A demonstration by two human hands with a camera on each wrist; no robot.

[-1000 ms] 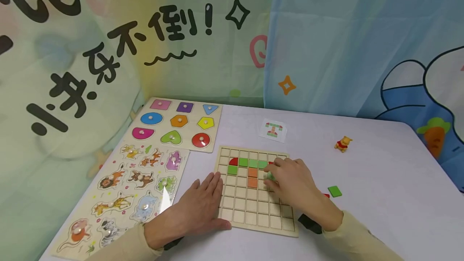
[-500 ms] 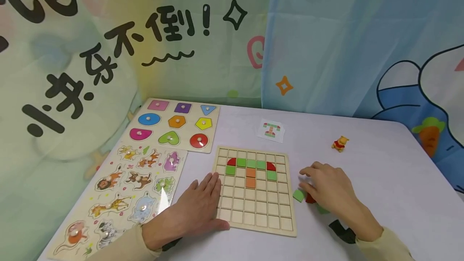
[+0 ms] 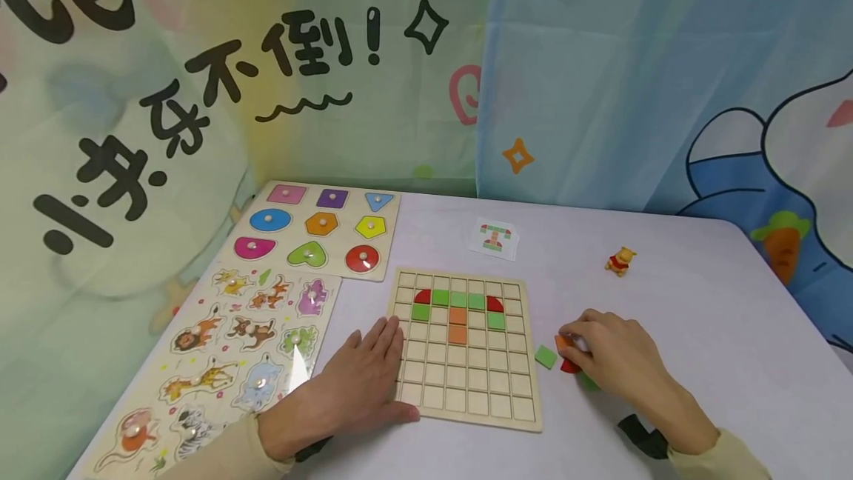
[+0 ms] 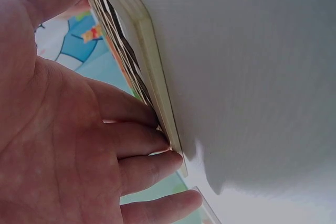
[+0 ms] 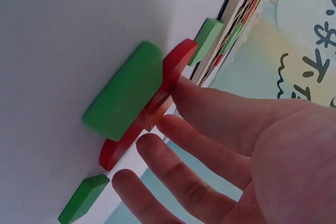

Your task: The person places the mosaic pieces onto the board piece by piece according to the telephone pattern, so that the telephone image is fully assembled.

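Observation:
A wooden grid board lies on the table with green, red and orange tiles set in its upper cells. My left hand rests along its left edge, fingers straight; the left wrist view shows fingertips at the board's side. To the right of the board, my right hand pinches an orange tile between thumb and fingers. In the right wrist view, red rounded tiles and a large-looking green tile partly hide that orange tile. A loose green square tile lies beside the board.
Behind the board lies a pattern card. A small bear figurine stands at the back right. On the left are a shape puzzle and an animal puzzle. Printed cloth hangs behind the table.
My right hand has left the board's upper right, where a red and a green tile now show, moved right to the loose tiles and taken hold of an orange one. The left hand stays put.

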